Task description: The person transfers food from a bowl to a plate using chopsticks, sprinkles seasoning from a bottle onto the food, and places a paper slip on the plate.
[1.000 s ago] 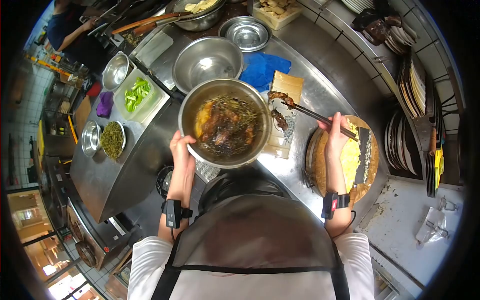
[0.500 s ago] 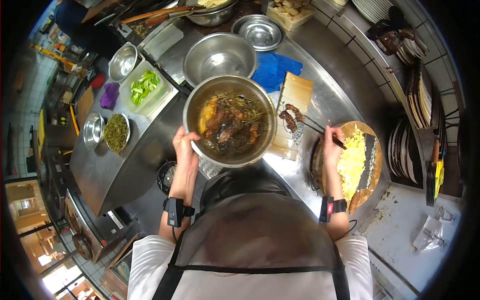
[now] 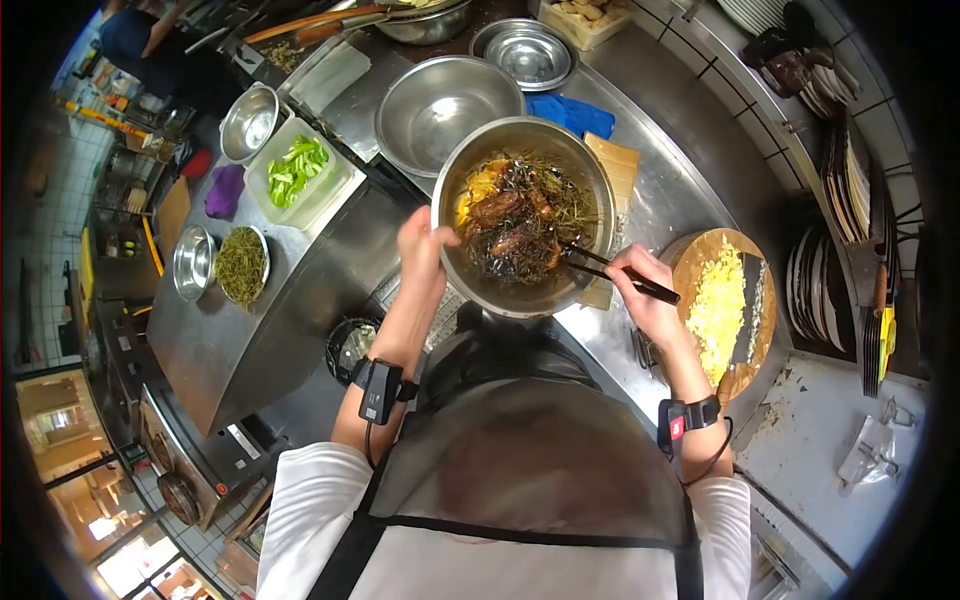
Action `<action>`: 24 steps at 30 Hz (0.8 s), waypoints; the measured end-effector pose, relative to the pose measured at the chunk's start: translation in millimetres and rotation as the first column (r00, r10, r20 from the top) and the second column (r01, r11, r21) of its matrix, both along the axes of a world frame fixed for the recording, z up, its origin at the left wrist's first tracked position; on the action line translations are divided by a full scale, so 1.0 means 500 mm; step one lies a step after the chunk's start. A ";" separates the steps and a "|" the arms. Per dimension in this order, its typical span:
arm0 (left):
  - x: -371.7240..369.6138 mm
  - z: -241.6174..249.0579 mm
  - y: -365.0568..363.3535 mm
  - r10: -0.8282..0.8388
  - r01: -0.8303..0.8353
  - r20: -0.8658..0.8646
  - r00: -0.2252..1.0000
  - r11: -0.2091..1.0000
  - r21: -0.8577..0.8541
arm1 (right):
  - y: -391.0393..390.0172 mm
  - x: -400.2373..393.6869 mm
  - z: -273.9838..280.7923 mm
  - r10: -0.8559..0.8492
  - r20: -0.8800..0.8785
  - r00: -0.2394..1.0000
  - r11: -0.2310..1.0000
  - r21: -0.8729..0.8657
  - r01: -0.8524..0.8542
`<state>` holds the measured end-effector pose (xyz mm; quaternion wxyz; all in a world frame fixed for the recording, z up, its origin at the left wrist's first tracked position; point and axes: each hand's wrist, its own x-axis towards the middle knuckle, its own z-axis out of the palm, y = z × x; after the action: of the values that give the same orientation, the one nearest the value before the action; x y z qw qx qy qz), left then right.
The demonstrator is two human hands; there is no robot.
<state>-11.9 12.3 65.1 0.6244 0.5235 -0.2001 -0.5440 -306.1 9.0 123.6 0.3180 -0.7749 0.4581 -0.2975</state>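
My left hand (image 3: pixel 425 250) is closed on the left rim of a metal bowl (image 3: pixel 455 283). Dark liquid, browned meat (image 3: pixel 500 210) and stringy green herbs fill it. In my right hand (image 3: pixel 645 290) is a pair of black chopsticks (image 3: pixel 655 288), their tips down in the bowl's contents at its right side. Whether the tips grip anything there is hidden. Behind the bowl, partly covered by it, lies a tan board (image 3: pixel 613 165). To the right of my right hand is a round wooden chopping board (image 3: pixel 695 262) with chopped yellow pieces (image 3: pixel 718 310) and a cleaver (image 3: pixel 746 310).
A larger metal bowl (image 3: pixel 400 115) stands behind, beside a blue cloth (image 3: pixel 572 112). Leftward are a tub (image 3: pixel 345 185) of cut greens, a dish of green strands (image 3: pixel 240 265) and small metal bowls. Plates (image 3: pixel 812 285) fill the right shelf. Another person (image 3: pixel 140 50) is at the far left.
The held bowl has moved right, over the tan board. My right hand has brought the chopsticks left, from the meat pieces on the board into the bowl. Those pieces are now out of sight.
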 end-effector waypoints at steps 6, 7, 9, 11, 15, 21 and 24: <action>0.018 0.000 0.008 -0.015 0.019 -0.086 0.996 0.999 0.046 | 0.014 0.003 -0.056 -0.547 0.545 0.635 0.828 0.462 0.317; 0.016 -0.003 0.010 0.001 0.003 -0.079 0.997 0.999 0.043 | 0.014 0.011 -0.055 -0.572 0.563 0.597 0.815 0.477 0.330; 0.017 -0.014 0.012 0.012 -0.010 -0.071 0.997 0.999 0.042 | 0.022 0.013 -0.064 -0.433 0.520 0.736 0.887 0.391 0.246; 0.019 -0.023 0.012 -0.002 0.002 -0.034 0.999 1.000 0.000 | 0.018 -0.001 -0.063 -0.196 0.286 0.938 0.976 0.154 0.157; 0.018 -0.001 0.015 -0.013 0.013 -0.033 0.999 1.000 0.004 | 0.011 0.000 0.017 0.044 -0.057 0.997 0.981 -0.185 -0.054; 0.010 0.009 0.014 -0.115 0.115 0.011 0.993 0.993 0.005 | -0.042 -0.007 -0.045 -0.107 0.194 0.975 0.960 0.277 0.050; 0.015 -0.008 0.009 -0.143 0.143 0.063 0.988 0.990 0.009 | -0.079 -0.027 -0.108 -0.357 0.416 0.837 0.871 0.472 0.137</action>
<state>-4.2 16.9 61.2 0.5759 0.5263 -0.2557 -0.5709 -319.7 -30.4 69.7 0.5415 -0.5185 0.5141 -0.4167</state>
